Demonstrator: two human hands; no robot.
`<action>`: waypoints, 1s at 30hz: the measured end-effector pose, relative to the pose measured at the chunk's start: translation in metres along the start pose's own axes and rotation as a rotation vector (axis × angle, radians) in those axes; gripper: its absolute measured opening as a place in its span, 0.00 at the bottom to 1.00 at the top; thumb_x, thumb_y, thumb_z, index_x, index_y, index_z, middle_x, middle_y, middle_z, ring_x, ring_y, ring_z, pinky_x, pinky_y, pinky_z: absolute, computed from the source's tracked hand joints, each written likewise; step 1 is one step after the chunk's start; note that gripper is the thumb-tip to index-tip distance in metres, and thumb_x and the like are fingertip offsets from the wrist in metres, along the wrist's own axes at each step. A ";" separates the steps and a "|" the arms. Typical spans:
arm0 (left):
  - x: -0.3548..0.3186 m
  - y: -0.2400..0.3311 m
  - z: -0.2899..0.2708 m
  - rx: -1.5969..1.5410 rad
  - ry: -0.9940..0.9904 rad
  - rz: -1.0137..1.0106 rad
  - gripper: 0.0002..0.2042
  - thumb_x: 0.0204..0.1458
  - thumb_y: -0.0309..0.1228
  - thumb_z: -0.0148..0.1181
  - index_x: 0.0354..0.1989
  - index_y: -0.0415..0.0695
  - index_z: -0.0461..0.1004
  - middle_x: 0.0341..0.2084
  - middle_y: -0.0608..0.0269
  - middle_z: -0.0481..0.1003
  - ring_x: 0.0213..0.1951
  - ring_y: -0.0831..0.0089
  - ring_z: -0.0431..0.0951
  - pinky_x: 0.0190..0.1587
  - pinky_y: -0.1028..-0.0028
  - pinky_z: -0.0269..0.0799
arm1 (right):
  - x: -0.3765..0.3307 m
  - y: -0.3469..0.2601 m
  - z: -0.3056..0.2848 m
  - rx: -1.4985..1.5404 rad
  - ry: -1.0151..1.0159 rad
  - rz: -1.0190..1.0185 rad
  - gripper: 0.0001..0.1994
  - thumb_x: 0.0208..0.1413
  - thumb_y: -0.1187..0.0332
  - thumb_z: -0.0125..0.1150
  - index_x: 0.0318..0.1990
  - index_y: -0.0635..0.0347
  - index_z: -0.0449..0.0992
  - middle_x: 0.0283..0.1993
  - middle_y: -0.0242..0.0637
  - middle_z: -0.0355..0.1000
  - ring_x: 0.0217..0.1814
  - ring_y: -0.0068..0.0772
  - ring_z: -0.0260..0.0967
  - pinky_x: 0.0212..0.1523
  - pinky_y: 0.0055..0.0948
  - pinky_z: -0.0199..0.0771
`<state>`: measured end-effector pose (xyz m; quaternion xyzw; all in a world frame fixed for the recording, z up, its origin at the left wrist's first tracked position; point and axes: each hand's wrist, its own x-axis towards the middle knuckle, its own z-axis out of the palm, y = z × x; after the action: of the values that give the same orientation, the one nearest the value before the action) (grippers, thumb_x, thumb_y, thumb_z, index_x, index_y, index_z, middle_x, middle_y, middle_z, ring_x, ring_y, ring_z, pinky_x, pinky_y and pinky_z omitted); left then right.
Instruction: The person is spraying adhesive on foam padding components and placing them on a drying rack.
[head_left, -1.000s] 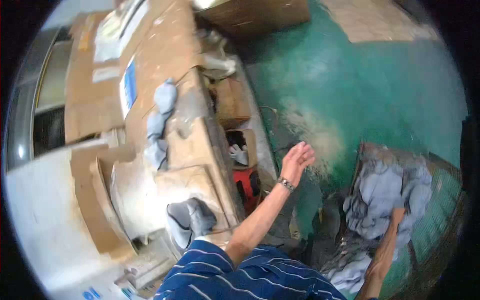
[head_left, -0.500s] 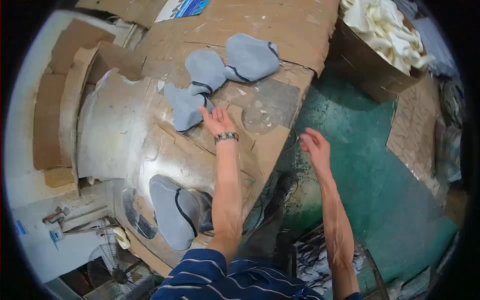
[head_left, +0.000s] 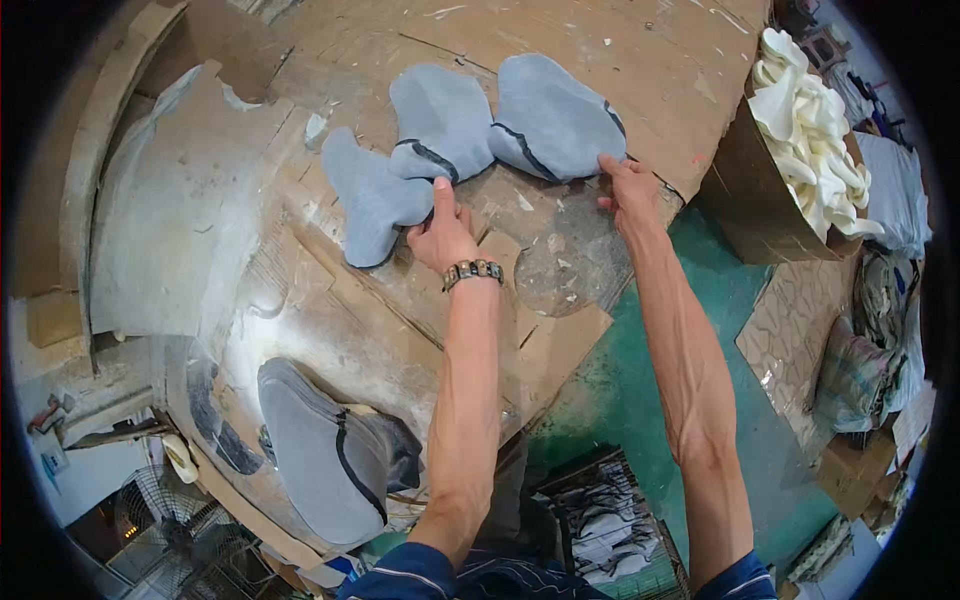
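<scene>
1. The left hand (head_left: 445, 238) was over the work table (head_left: 650, 70), between two soft grey pieces. One of its digits pointed up to the lower edge of the middle grey piece (head_left: 445, 110), where a black trim ran, and its other fingers were curled beside the lobed grey piece (head_left: 375, 200). I could not tell whether they pinched either one.

2. The right hand (head_left: 630, 190) was at the near right corner of the rounded grey piece (head_left: 555, 115). One fingertip touched its edge, while the other fingers were bent beneath the hand; whether the thumb pressed from below could not be seen.

3. These three grey pieces lay in a row on the cardboard-covered table top, the middle one touching or nearly touching its neighbours. Black trim showed on the middle and rounded ones.

4. A bracelet (head_left: 472, 272) circled the left wrist.

5. Nearer the body, left of the left forearm, a larger grey item (head_left: 310, 455) with a black band rested on the table.

6. Beyond the table's right edge, a cardboard box (head_left: 735, 190) held cream-coloured pieces (head_left: 810, 130) heaped above its rim.

7. Below, a crate of grey and white pieces (head_left: 615, 535) stood on the green floor (head_left: 640, 400).
</scene>
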<state>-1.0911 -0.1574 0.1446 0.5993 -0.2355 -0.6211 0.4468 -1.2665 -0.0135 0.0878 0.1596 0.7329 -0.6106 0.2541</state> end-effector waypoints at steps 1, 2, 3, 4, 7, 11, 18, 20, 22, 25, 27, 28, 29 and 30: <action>-0.001 0.001 0.002 0.010 -0.012 -0.001 0.30 0.46 0.32 0.79 0.52 0.34 0.67 0.45 0.54 0.75 0.44 0.65 0.78 0.45 0.61 0.82 | 0.000 -0.003 0.003 0.023 0.060 -0.059 0.16 0.51 0.66 0.74 0.43 0.64 0.77 0.38 0.38 0.76 0.33 0.31 0.74 0.23 0.31 0.79; -0.001 0.001 0.003 0.005 -0.007 0.017 0.30 0.46 0.32 0.79 0.52 0.34 0.67 0.45 0.54 0.75 0.44 0.65 0.78 0.45 0.61 0.82 | -0.003 -0.005 0.006 0.039 0.125 -0.110 0.16 0.51 0.67 0.73 0.44 0.64 0.77 0.37 0.39 0.76 0.33 0.32 0.74 0.23 0.31 0.79; -0.001 0.002 0.005 0.029 -0.014 0.027 0.30 0.46 0.31 0.79 0.53 0.34 0.66 0.46 0.53 0.75 0.45 0.64 0.78 0.46 0.60 0.82 | -0.005 -0.009 0.009 0.045 0.115 -0.113 0.16 0.51 0.67 0.73 0.44 0.64 0.77 0.37 0.39 0.76 0.33 0.32 0.74 0.23 0.31 0.79; -0.001 0.002 0.007 0.056 -0.022 0.034 0.30 0.46 0.30 0.79 0.53 0.33 0.66 0.48 0.51 0.75 0.45 0.64 0.78 0.46 0.58 0.82 | -0.008 -0.015 0.012 0.075 0.073 -0.132 0.15 0.53 0.68 0.73 0.44 0.61 0.74 0.35 0.36 0.74 0.32 0.29 0.73 0.24 0.29 0.79; 0.003 -0.001 0.011 0.079 -0.018 0.062 0.30 0.45 0.30 0.79 0.53 0.31 0.67 0.45 0.50 0.77 0.41 0.63 0.79 0.41 0.61 0.83 | -0.021 -0.029 0.015 0.110 -0.019 -0.175 0.14 0.55 0.69 0.72 0.43 0.58 0.72 0.34 0.33 0.72 0.32 0.26 0.72 0.26 0.28 0.79; 0.021 -0.006 0.020 0.172 0.011 0.056 0.27 0.45 0.30 0.80 0.48 0.28 0.72 0.39 0.48 0.79 0.35 0.62 0.81 0.34 0.64 0.85 | -0.038 -0.043 0.019 0.154 -0.094 -0.243 0.15 0.55 0.69 0.72 0.43 0.58 0.71 0.37 0.32 0.73 0.34 0.27 0.72 0.31 0.28 0.79; 0.022 0.055 0.071 0.236 -0.044 0.044 0.23 0.42 0.29 0.79 0.44 0.30 0.76 0.41 0.51 0.81 0.38 0.68 0.83 0.36 0.62 0.83 | -0.086 -0.069 0.019 0.414 -0.007 -0.201 0.15 0.54 0.71 0.71 0.45 0.60 0.73 0.37 0.34 0.75 0.33 0.27 0.73 0.30 0.29 0.74; -0.010 0.084 0.067 -0.118 -0.303 0.367 0.18 0.48 0.24 0.73 0.46 0.32 0.77 0.41 0.55 0.81 0.41 0.66 0.83 0.43 0.59 0.82 | -0.104 -0.088 -0.009 0.607 -0.115 -0.462 0.13 0.56 0.72 0.70 0.45 0.58 0.72 0.38 0.32 0.75 0.36 0.26 0.73 0.35 0.29 0.75; -0.044 0.118 0.061 -0.227 -0.514 0.553 0.14 0.50 0.20 0.71 0.45 0.34 0.77 0.40 0.51 0.80 0.35 0.61 0.83 0.38 0.62 0.85 | -0.131 -0.101 -0.047 0.715 -0.182 -0.601 0.13 0.57 0.72 0.70 0.46 0.58 0.72 0.40 0.33 0.76 0.39 0.27 0.74 0.43 0.31 0.75; -0.100 0.150 0.060 -0.185 -0.787 0.395 0.20 0.52 0.24 0.72 0.53 0.35 0.75 0.48 0.50 0.79 0.46 0.57 0.82 0.49 0.56 0.82 | -0.170 -0.113 -0.096 0.779 -0.084 -0.422 0.13 0.60 0.69 0.68 0.48 0.55 0.72 0.48 0.32 0.77 0.46 0.28 0.75 0.50 0.37 0.74; -0.120 0.151 0.053 -0.137 -0.862 0.348 0.22 0.54 0.26 0.70 0.56 0.34 0.73 0.52 0.50 0.77 0.51 0.55 0.80 0.54 0.53 0.79 | -0.192 -0.105 -0.125 0.813 -0.040 -0.448 0.12 0.61 0.69 0.68 0.49 0.55 0.72 0.47 0.32 0.77 0.47 0.28 0.74 0.51 0.38 0.73; -0.128 0.146 0.046 -0.110 -1.001 0.332 0.24 0.56 0.28 0.69 0.60 0.34 0.70 0.55 0.49 0.76 0.55 0.53 0.77 0.59 0.49 0.76 | -0.204 -0.095 -0.143 0.835 0.048 -0.407 0.12 0.61 0.68 0.67 0.49 0.55 0.72 0.46 0.31 0.77 0.48 0.27 0.74 0.53 0.39 0.73; -0.134 0.142 0.039 -0.037 -0.993 0.305 0.25 0.58 0.29 0.67 0.62 0.33 0.69 0.58 0.48 0.74 0.59 0.52 0.74 0.63 0.48 0.72 | -0.215 -0.082 -0.161 0.813 0.080 -0.444 0.11 0.62 0.69 0.66 0.49 0.55 0.72 0.45 0.31 0.76 0.48 0.28 0.74 0.52 0.39 0.73; -0.143 0.132 0.036 -0.007 -1.119 0.271 0.25 0.60 0.30 0.65 0.63 0.32 0.67 0.61 0.47 0.72 0.62 0.51 0.72 0.67 0.46 0.68 | -0.225 -0.066 -0.180 0.846 0.118 -0.435 0.12 0.61 0.69 0.66 0.49 0.56 0.71 0.46 0.31 0.76 0.48 0.29 0.74 0.51 0.39 0.73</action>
<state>-1.1064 -0.1115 0.3366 0.1423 -0.5085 -0.7818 0.3317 -1.1497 0.1658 0.2913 0.1264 0.4496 -0.8842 -0.0086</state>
